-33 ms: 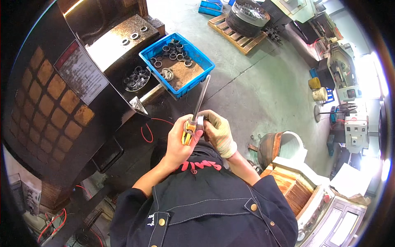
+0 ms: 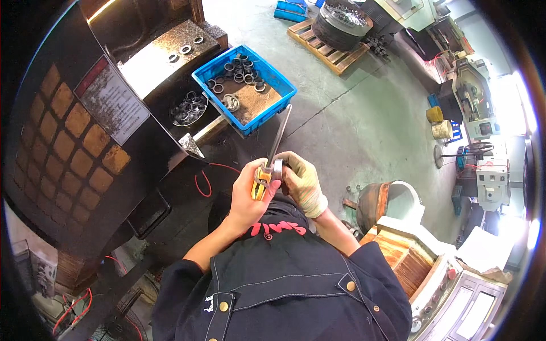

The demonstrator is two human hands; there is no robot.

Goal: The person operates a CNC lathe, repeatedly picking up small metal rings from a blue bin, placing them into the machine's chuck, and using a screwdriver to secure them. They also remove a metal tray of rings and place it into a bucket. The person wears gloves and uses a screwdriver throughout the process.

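My bare left hand (image 2: 248,195) is closed around the yellow-and-black handle of a file (image 2: 279,136), whose long grey blade points up and away. Right beside the handle is a shiny metal ring (image 2: 277,169), pinched in my right hand (image 2: 304,184), which wears a pale work glove. The ring is upright by the base of the blade, and the left thumb lies close to its lower edge. Gloved fingers hide part of the ring. Both hands are close together in front of my dark apron.
Beyond my hands a blue crate (image 2: 264,118) holds several dark rings. Left of it stands a machine (image 2: 153,65) with a few rings on its ledge and a round dish (image 2: 189,109) of rings. Right are a rusty drum (image 2: 375,204) and a control panel (image 2: 455,295). Farther off sits a wooden pallet (image 2: 335,62).
The file's tip has shifted very slightly to the right. Both hands keep their grip and place.
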